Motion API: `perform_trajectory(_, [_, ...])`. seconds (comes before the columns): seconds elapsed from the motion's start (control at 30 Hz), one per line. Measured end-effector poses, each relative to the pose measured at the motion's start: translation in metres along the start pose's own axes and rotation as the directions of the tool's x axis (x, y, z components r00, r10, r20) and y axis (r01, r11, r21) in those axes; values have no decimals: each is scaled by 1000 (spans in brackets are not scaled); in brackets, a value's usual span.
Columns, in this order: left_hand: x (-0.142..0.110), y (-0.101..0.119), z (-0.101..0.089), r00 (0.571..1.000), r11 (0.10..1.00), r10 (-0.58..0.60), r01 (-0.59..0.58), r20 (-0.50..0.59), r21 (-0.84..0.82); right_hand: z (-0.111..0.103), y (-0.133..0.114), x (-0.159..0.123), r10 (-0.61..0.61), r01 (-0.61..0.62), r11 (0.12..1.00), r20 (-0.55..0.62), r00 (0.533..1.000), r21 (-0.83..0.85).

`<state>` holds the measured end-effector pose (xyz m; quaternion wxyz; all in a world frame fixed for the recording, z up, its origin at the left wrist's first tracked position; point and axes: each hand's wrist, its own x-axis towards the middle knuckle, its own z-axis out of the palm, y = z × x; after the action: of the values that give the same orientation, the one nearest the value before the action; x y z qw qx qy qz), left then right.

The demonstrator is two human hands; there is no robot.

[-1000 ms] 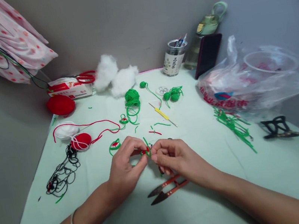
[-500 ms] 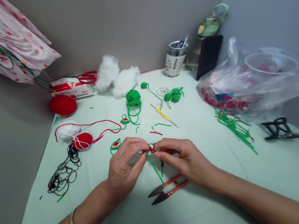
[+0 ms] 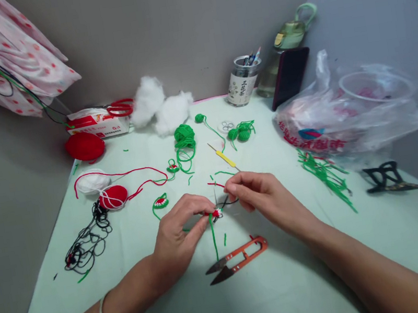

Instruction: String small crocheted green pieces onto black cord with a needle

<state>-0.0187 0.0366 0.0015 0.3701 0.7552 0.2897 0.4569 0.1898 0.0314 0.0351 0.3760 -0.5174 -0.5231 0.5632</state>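
Observation:
My left hand point(image 3: 183, 229) pinches a small crocheted piece point(image 3: 215, 213) in red, white and green between thumb and fingers. A green yarn tail point(image 3: 214, 237) hangs from the piece. A thin needle point(image 3: 215, 195) stands up out of it. Black thread point(image 3: 232, 202) stretches from the piece to my right hand point(image 3: 256, 191), whose thumb and forefinger are closed on the thread at the upper right. Below both hands, orange-handled thread snips point(image 3: 244, 257) lie with their blades apart. Two similar crocheted pieces, one nearer point(image 3: 161, 201) and one farther point(image 3: 173, 168), rest to the left.
A yellow crochet hook point(image 3: 226, 158) and green yarn balls point(image 3: 184, 136) lie beyond my hands. Red yarn point(image 3: 113, 197) and tangled black cord point(image 3: 88, 244) are left. White stuffing point(image 3: 174, 112), a pen cup point(image 3: 242, 82), a phone point(image 3: 291, 77) and a plastic bag point(image 3: 308, 130) line the back and right.
My right hand has moved from the piece up and to the right, drawing black thread. The needle now shows upright at the piece, and the snips' handles are uncovered.

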Motion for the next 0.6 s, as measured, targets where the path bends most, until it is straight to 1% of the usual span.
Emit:
perform_trajectory(0.03, [0, 1, 1, 999, 998, -40, 40, 18, -43, 0, -1, -1, -14, 15, 999, 15, 1000, -36])
perform_trajectory(0.1, [0, 3, 2, 988, 980, -143, 149, 56, -128, 3, -1, -2, -1, 3, 1000, 105, 995, -21])
perform_trajectory(0.13, [0, 3, 3, 974, 960, -211, 221, 77, -172, 5, 0, -2, 11, -13, 1000, 139, 990, 11])
perform_trajectory(0.17, [0, 4, 3, 953, 929, -285, 301, 102, -217, 6, 1, -1, 21, -29, 998, 146, 989, 48])
perform_trajectory(0.2, [1, 5, 3, 925, 887, -356, 380, 134, -264, 6, 2, 0, 25, -37, 995, 128, 991, 93])
perform_trajectory(0.27, [2, 7, 2, 860, 779, -466, 510, 208, -365, 1, 2, 2, 26, -37, 977, 52, 998, 210])
perform_trajectory(0.33, [3, 8, 1, 806, 669, -519, 590, 284, -451, -10, -3, 4, 47, -31, 940, -39, 998, 341])
perform_trajectory(0.4, [5, 9, -2, 770, 588, -540, 634, 339, -502, -26, -12, 3, 96, -41, 896, -103, 990, 442])
perform_trajectory(0.43, [6, 8, -3, 759, 563, -546, 646, 355, -515, -36, -18, 1, 123, -43, 879, -138, 983, 475])
perform_trajectory(0.47, [6, 8, -3, 750, 545, -552, 655, 364, -523, -46, -23, 0, 134, -19, 865, -194, 972, 501])
perform_trajectory(0.5, [7, 7, -4, 744, 533, -559, 661, 366, -529, -57, -28, -2, 138, 22, 856, -269, 953, 516])
perform_trajectory(0.53, [7, 6, -5, 739, 521, -563, 665, 370, -535, -68, -31, -4, 125, 87, 854, -364, 923, 513])
perform_trajectory(0.57, [8, 5, -5, 735, 509, -566, 668, 374, -543, -78, -34, -6, 96, 171, 852, -468, 879, 496])
perform_trajectory(0.6, [8, 4, -5, 731, 495, -569, 670, 376, -553, -88, -35, -7, 61, 262, 846, -572, 818, 464])
